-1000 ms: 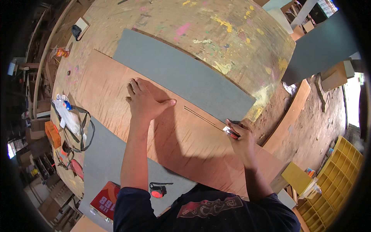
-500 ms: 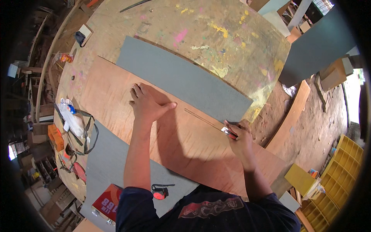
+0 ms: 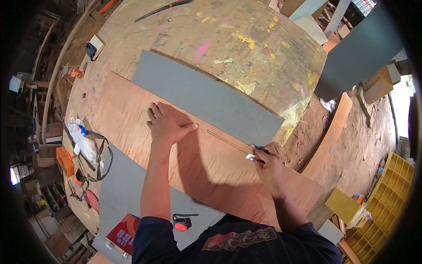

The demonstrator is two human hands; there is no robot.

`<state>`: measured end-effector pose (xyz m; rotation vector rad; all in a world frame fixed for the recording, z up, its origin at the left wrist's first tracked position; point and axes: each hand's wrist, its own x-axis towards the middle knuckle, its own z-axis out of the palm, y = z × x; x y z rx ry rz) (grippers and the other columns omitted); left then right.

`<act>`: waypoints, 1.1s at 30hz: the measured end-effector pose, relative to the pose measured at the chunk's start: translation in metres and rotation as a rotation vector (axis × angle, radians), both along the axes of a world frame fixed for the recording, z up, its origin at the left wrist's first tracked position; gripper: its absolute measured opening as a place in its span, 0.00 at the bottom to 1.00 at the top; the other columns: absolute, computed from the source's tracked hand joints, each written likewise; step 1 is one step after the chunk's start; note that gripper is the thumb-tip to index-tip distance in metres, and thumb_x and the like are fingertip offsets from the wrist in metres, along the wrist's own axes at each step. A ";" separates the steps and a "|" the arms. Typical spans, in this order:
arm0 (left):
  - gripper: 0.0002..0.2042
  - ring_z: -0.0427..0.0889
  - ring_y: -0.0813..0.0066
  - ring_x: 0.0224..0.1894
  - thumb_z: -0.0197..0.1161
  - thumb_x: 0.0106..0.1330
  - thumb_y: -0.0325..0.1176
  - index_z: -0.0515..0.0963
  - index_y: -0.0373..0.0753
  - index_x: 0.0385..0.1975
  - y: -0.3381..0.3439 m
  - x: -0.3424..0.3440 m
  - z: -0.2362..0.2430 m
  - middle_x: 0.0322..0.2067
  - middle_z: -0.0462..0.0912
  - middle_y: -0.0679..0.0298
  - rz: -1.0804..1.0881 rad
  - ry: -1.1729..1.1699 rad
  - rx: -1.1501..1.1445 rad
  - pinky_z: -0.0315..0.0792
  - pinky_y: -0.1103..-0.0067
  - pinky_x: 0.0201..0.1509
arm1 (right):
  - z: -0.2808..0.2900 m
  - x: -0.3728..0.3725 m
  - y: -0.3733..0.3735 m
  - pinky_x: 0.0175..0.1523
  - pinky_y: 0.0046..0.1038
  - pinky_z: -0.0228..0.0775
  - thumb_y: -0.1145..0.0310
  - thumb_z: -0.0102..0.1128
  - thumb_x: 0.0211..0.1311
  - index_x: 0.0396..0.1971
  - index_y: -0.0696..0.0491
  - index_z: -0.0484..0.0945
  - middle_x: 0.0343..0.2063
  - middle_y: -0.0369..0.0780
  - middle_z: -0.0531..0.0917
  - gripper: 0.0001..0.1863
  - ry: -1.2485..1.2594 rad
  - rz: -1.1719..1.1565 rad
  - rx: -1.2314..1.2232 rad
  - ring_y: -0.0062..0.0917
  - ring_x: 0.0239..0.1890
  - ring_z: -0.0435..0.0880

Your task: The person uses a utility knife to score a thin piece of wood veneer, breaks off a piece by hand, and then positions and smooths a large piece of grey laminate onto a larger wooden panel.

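Note:
My left hand (image 3: 165,127) lies on a pinkish plywood board (image 3: 116,101), fingers apart and thumb stretched right, casting a shadow. My right hand (image 3: 268,163) grips a small red-and-black tool (image 3: 257,159) with a shiny end, on the board near its upper edge; its exact type is unclear. Thin parallel dark lines run leftward from it along the plywood. A grey panel (image 3: 200,94) lies just beyond, and another grey sheet (image 3: 121,180) shows under the plywood's near side. A red-and-black tape measure (image 3: 182,223) rests on that sheet beside a red box (image 3: 123,233).
The paint-stained workbench (image 3: 228,39) carries a long dark tool (image 3: 162,9), a plastic bag (image 3: 85,141) with straps and an orange object (image 3: 65,160). To the right are a grey upright panel (image 3: 358,53), a plank (image 3: 329,132) and a yellow gridded unit (image 3: 387,193).
The view has shifted slightly, bringing more of the long dark tool into sight. My hands keep much the same places on the plywood, the right still gripping the small tool.

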<state>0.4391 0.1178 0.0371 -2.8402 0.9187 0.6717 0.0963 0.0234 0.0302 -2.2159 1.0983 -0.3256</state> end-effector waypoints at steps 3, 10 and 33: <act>0.77 0.44 0.30 0.81 0.80 0.41 0.72 0.43 0.16 0.76 0.001 0.001 -0.005 0.77 0.45 0.26 0.005 0.006 -0.011 0.54 0.40 0.77 | -0.003 -0.001 -0.001 0.43 0.39 0.74 0.76 0.75 0.57 0.43 0.48 0.92 0.33 0.38 0.78 0.13 0.002 0.010 -0.002 0.37 0.40 0.79; 0.78 0.43 0.29 0.81 0.80 0.41 0.73 0.43 0.15 0.76 0.001 0.002 -0.010 0.76 0.44 0.24 -0.012 0.004 0.000 0.53 0.40 0.78 | -0.007 -0.004 0.002 0.45 0.39 0.73 0.76 0.74 0.57 0.45 0.50 0.92 0.33 0.39 0.80 0.15 -0.005 0.003 0.027 0.37 0.40 0.80; 0.77 0.41 0.33 0.82 0.81 0.43 0.70 0.40 0.15 0.76 -0.006 -0.001 0.001 0.77 0.43 0.27 0.028 0.028 0.046 0.56 0.40 0.77 | -0.001 -0.003 -0.004 0.45 0.35 0.73 0.80 0.70 0.57 0.51 0.54 0.89 0.33 0.44 0.84 0.20 -0.006 0.037 0.070 0.38 0.39 0.79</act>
